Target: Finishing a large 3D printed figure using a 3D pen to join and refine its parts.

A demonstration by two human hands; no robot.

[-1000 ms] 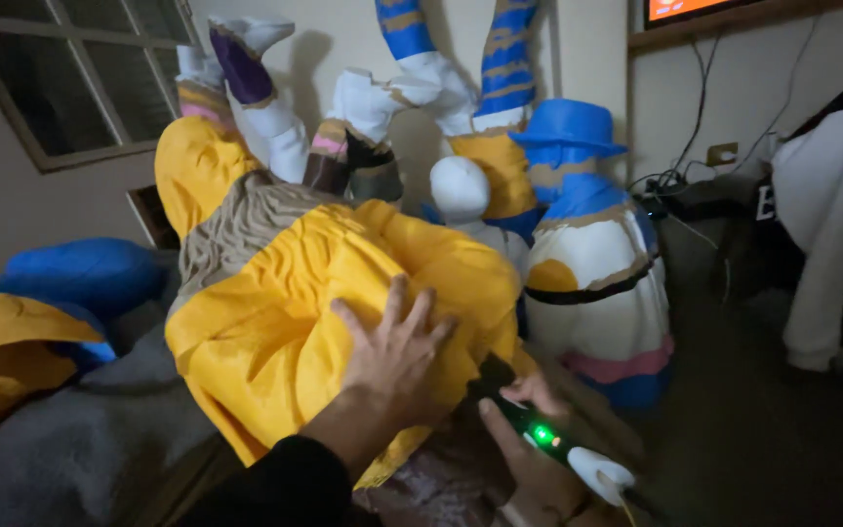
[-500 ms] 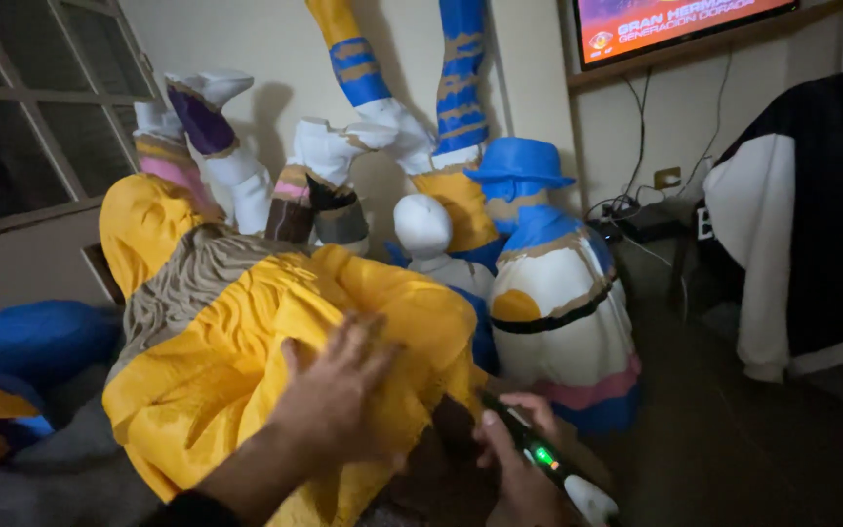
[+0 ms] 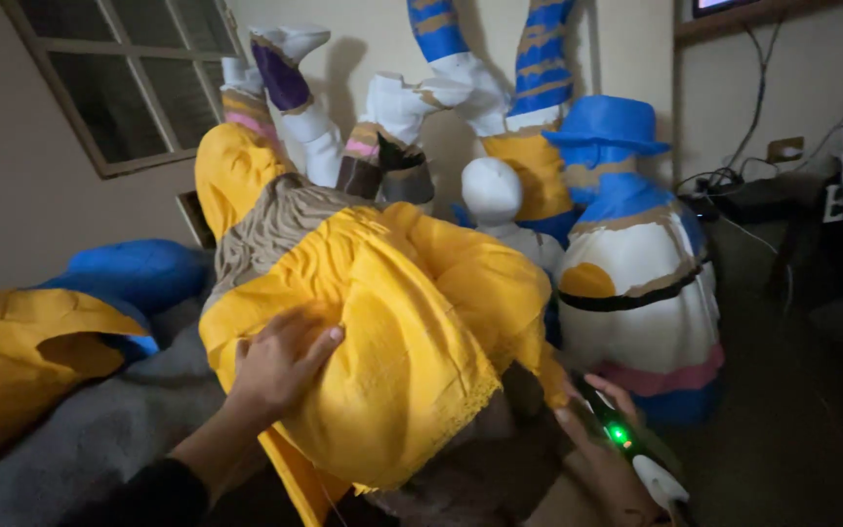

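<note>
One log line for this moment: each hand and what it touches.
left hand: flat on yellow figure | right hand: holds pen-like tool with green light | behind: blue-hatted figure

My left hand [image 3: 280, 361] lies flat, fingers [image 3: 319, 340] spread; my right hand [image 3: 602, 449] is low, fingers curled shut.

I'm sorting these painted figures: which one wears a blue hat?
The white figure standing at the right, with the blue hat and a black band. The yellow figure under the left hand has none.
</note>
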